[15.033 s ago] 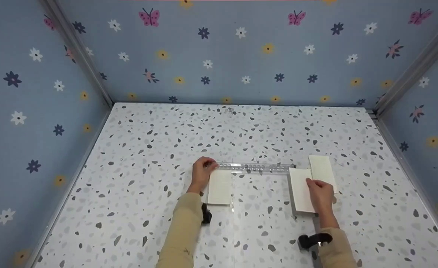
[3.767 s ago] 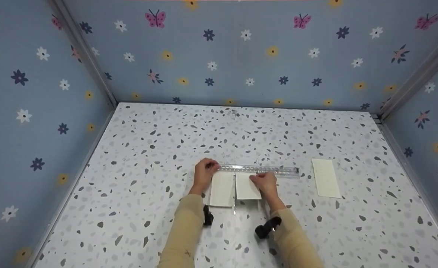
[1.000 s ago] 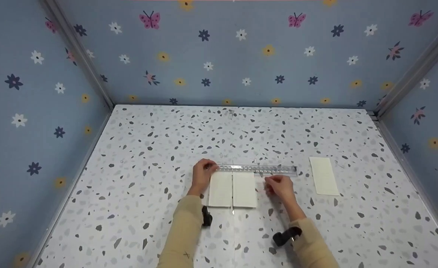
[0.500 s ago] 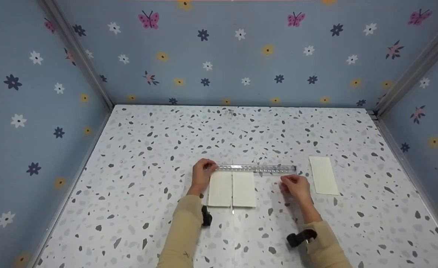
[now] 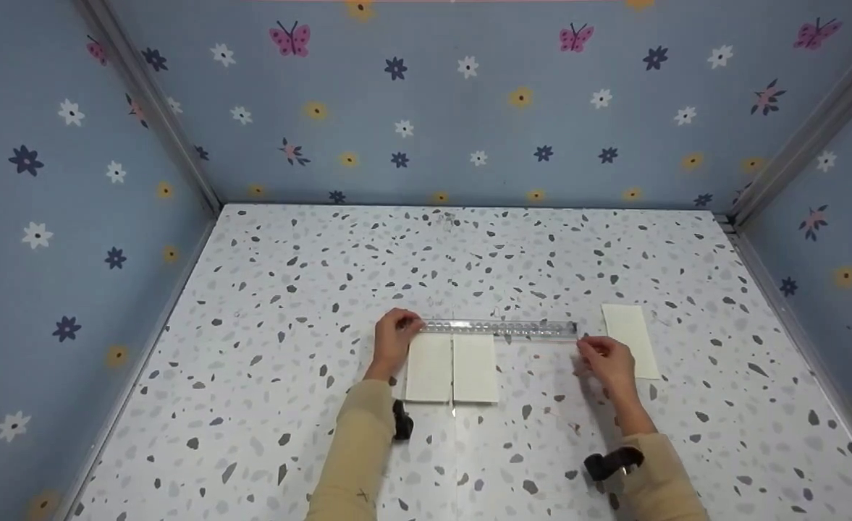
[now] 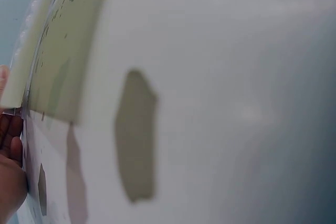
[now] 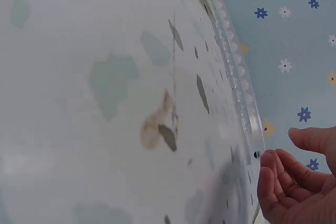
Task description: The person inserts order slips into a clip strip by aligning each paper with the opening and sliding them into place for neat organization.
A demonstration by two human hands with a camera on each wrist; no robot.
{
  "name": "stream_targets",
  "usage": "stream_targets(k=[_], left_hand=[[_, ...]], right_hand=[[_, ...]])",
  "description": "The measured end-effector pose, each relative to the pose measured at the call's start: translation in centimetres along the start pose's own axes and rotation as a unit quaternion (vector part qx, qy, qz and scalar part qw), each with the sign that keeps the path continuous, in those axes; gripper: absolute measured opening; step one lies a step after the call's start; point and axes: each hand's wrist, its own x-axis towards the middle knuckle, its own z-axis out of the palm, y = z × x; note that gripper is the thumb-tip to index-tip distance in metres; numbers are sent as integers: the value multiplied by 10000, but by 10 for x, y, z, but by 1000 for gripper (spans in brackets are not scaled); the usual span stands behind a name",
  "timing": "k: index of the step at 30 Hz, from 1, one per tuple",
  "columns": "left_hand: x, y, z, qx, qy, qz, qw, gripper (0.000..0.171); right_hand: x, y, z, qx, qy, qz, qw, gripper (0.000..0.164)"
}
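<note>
Plastic strip (image 5: 498, 328) lies crosswise on the speckled table (image 5: 216, 434), its L end at my L hand (image 5: 391, 336). Step in hand, as I judge it: papers being set along the strip's near edge, approx two of three in place. Next move prob. calls for the R hand to take the loose one by an edge and bring it in under the strip's R half, w/ L keeping the strip from skewing.

Count, near to far: 2 tan sleeves (image 5: 353, 449), 2 black wrist cams (image 5: 614, 463). Then 3 papers: left paper (image 5: 428, 367) and middle paper (image 5: 475, 369) side by side w/ a thin gap btwn, tops at the strip; can't tell if stuck on or just touching. Right paper (image 5: 632, 333) sits apart, past the strip's R end, partly behind the R hand (image 5: 610, 362).

2 hands: L pinches the strip's end, thumb over fingers. R is loosely curled, nothing in it, fingertips just beside the strip's R end; contact unclear. 1 strip. Beyond, 3 blue flowered walls (image 5: 440, 94).
</note>
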Motion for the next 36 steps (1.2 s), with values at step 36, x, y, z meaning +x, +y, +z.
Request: stream_targets(k=[36], left_hand=[[0,0,1,178,12,-36,9998,11]], right_hand=[[41,26,-56,-713,869,465,9926,51]])
